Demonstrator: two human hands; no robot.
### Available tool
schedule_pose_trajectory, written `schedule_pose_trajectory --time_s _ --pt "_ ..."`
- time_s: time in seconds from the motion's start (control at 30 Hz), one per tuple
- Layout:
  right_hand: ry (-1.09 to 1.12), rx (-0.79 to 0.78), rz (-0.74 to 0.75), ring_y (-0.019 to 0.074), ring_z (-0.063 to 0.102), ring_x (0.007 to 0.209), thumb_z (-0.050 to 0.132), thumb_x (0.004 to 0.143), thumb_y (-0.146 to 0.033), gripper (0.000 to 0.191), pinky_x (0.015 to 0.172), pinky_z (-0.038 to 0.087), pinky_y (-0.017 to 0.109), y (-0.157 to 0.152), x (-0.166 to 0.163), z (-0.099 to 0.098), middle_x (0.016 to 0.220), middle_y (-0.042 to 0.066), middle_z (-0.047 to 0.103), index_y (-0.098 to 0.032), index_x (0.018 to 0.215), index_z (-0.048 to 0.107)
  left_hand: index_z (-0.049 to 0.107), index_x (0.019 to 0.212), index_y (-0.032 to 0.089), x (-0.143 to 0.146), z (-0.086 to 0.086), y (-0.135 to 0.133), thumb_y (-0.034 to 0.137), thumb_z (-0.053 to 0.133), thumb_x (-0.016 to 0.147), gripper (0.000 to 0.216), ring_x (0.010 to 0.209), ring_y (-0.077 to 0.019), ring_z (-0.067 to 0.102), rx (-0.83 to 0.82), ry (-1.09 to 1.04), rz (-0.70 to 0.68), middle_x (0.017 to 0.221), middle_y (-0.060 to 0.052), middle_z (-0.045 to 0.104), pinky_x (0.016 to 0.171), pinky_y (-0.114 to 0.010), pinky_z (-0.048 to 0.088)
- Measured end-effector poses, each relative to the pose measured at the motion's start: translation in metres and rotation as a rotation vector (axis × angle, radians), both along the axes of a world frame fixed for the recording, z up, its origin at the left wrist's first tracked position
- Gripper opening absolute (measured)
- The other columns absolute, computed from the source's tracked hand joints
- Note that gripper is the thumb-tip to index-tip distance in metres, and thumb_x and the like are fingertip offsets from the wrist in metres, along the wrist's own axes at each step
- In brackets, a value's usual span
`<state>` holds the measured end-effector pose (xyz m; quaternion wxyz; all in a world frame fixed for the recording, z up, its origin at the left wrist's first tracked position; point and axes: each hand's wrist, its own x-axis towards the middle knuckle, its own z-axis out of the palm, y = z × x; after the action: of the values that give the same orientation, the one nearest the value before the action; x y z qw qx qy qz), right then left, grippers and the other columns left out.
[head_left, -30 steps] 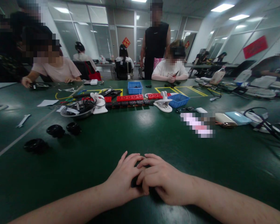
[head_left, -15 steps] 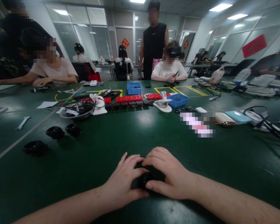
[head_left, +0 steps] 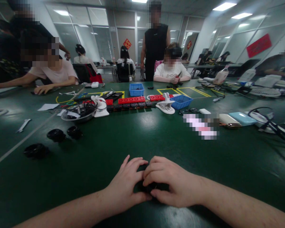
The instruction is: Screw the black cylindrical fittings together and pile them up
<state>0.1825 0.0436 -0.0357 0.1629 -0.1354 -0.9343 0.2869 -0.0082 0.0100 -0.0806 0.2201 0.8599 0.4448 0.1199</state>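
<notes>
My left hand [head_left: 125, 185] and my right hand [head_left: 172, 183] meet over a small black round part [head_left: 150, 187] on the green table [head_left: 142, 139], near its front edge. Fingers of both hands curl round the part, and fingertips touch above it. Only a dark sliver of the part shows between thumbs and fingers; the rest is hidden.
Three black round parts [head_left: 56, 135] lie at the left, near a wrench [head_left: 23, 125] and a clear bowl [head_left: 78, 112]. Red power strips [head_left: 132, 100], blue bins [head_left: 181, 102], white clamps [head_left: 166, 104] and cables [head_left: 268, 123] lie farther back. Other people sit and stand across the table.
My right hand lifted and opened a gap that showed the black part, then came back down over it. Both hands now cover it again.
</notes>
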Motion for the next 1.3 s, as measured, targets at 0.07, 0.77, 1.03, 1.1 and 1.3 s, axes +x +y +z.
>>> schedule_pose_trajectory --time_s 0.07,0.77,1.03,1.1,1.3 --pt "0.023 -0.041 0.014 0.0167 0.054 0.087 0.053 0.07 -0.011 0.02 0.085 0.038 0.034 -0.0003 -0.0005 -0.0003 0.089 0.005 0.064 -0.015 0.088 0.062 0.062 0.098 0.029 -0.0004 0.0004 0.0 0.038 0.071 0.067 0.033 0.121 -0.0301 0.038 -0.001 -0.003 0.001 0.126 -0.004 0.048 0.103 -0.059 0.014" --pt "0.163 -0.123 0.04 0.0181 0.053 0.097 0.057 0.076 -0.03 0.032 0.089 0.035 0.036 0.0013 -0.002 -0.003 0.099 0.007 0.062 -0.015 0.104 0.056 0.049 0.121 0.029 -0.0025 -0.0001 -0.0005 0.036 0.068 0.069 0.056 0.121 -0.0311 0.037 0.005 0.005 -0.009 0.128 -0.007 0.047 0.103 -0.06 0.014" --pt "0.106 0.047 -0.155 0.0174 0.048 0.077 0.053 0.08 -0.045 0.033 0.073 0.038 0.033 0.0005 0.0014 -0.008 0.08 0.006 0.057 -0.014 0.089 0.058 0.055 0.113 0.029 -0.0004 0.004 -0.0014 0.042 0.063 0.074 0.041 0.122 -0.03 0.037 -0.002 0.022 -0.006 0.127 -0.007 0.048 0.102 -0.06 0.015" --pt "0.058 0.073 -0.149 0.017 0.048 0.076 0.053 0.081 -0.04 0.027 0.072 0.038 0.033 0.0005 0.0009 -0.0084 0.078 0.005 0.057 -0.014 0.086 0.059 0.055 0.111 0.029 -0.0002 0.0039 -0.0014 0.039 0.065 0.072 0.041 0.122 -0.0301 0.037 -0.004 0.019 -0.004 0.127 -0.006 0.047 0.102 -0.06 0.015" --pt "0.001 0.05 -0.06 0.0161 0.051 0.081 0.052 0.082 -0.027 0.015 0.077 0.039 0.033 0.0018 0.0009 -0.0034 0.082 0.005 0.06 -0.015 0.087 0.06 0.06 0.101 0.027 0.0 0.0042 -0.0017 0.035 0.07 0.069 0.034 0.122 -0.0301 0.037 -0.01 0.0 0.01 0.126 -0.004 0.048 0.103 -0.059 0.014"
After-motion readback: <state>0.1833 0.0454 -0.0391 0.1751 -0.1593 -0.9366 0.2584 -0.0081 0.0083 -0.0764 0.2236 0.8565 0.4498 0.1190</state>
